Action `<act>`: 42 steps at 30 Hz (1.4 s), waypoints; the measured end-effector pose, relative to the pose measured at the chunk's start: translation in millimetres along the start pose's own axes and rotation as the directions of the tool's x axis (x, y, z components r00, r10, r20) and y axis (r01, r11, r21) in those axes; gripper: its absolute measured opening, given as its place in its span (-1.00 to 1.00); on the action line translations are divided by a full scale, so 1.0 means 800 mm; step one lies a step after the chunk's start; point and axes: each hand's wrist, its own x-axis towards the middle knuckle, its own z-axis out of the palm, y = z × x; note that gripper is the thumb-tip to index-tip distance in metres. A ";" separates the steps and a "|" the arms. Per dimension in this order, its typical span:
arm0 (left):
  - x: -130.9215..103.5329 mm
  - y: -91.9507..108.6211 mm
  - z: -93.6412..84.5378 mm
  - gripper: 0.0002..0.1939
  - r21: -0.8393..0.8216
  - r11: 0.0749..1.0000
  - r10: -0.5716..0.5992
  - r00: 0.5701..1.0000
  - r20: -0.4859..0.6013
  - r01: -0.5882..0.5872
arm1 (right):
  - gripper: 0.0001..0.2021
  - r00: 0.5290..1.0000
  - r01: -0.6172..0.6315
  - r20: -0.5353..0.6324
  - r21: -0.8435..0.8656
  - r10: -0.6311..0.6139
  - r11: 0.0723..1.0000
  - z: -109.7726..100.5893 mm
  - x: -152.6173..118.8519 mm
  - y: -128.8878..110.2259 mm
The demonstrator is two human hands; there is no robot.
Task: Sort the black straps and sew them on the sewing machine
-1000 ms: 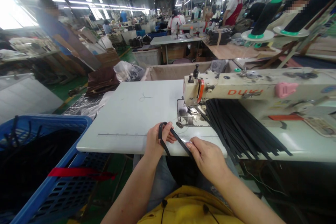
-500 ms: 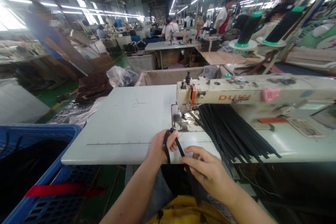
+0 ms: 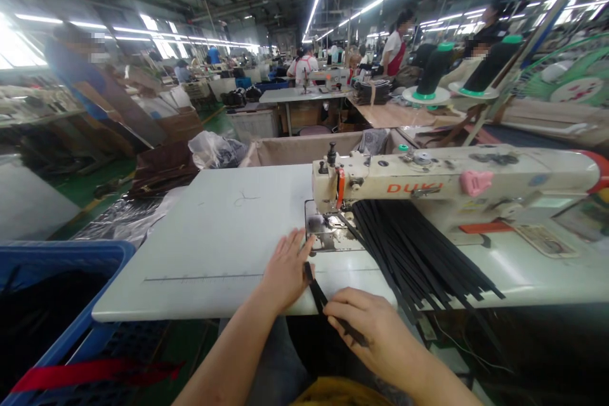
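A narrow black strap (image 3: 316, 290) runs between my two hands at the front edge of the white sewing table (image 3: 200, 235). My left hand (image 3: 287, 271) lies on the tabletop, its fingers stretched forward beside the metal needle plate (image 3: 333, 235); the strap's upper end is at its thumb side. My right hand (image 3: 364, 323) is closed round the lower part of the strap, just off the table edge. Above the plate stands the head of the sewing machine (image 3: 328, 184). Many black straps (image 3: 413, 254) lie fanned out under the machine arm, to the right.
A blue basket (image 3: 109, 260) with dark material and a red strip (image 3: 90, 371) stands at the left. Thread cones (image 3: 435, 73) rise behind the machine. A fabric-lined bin (image 3: 285, 151) sits beyond the table. People are at work farther back.
My left hand has gone from pinching a strap loop to lying flat with fingers extended. My right hand has closed round the strap and moved slightly down. The camera view has shifted.
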 end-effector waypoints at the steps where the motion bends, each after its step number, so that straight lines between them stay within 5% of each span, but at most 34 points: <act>1: 0.001 -0.009 0.004 -0.35 0.051 0.995 -0.079 0.996 -0.032 0.081 | -0.77 1.000 0.010 -0.007 -0.019 -0.010 1.000 0.004 0.004 0.003; 6: 0.007 -0.034 0.009 -0.38 0.155 0.952 -0.242 0.959 -0.149 0.264 | -0.66 0.996 0.092 0.004 -0.117 -0.092 0.989 0.019 0.014 0.019; 11: 0.026 -0.023 -0.013 -0.53 0.061 0.988 -0.127 0.971 -0.201 0.142 | -0.54 0.993 0.107 -0.024 -0.207 -0.114 0.972 0.016 0.010 0.030; 17: 0.086 -0.024 -0.002 -0.54 -0.086 0.988 -0.134 0.984 -0.113 0.125 | -0.35 0.993 0.029 -0.092 -0.383 -0.069 0.923 0.012 0.008 0.052; 25: 0.152 -0.047 0.017 -0.49 0.042 0.993 -0.118 0.986 0.117 0.114 | -0.35 0.997 -0.066 -0.071 -0.470 0.037 0.880 0.017 0.028 0.078; 34: 0.193 -0.060 0.020 -0.44 0.087 0.987 -0.148 0.976 0.159 0.135 | -0.39 0.990 -0.128 -0.119 -0.473 0.081 0.872 0.018 0.049 0.095; 42: 0.200 -0.058 0.018 -0.36 0.104 0.986 -0.145 0.977 0.159 0.129 | -0.52 0.986 -0.149 -0.135 -0.495 0.093 0.856 0.022 0.053 0.096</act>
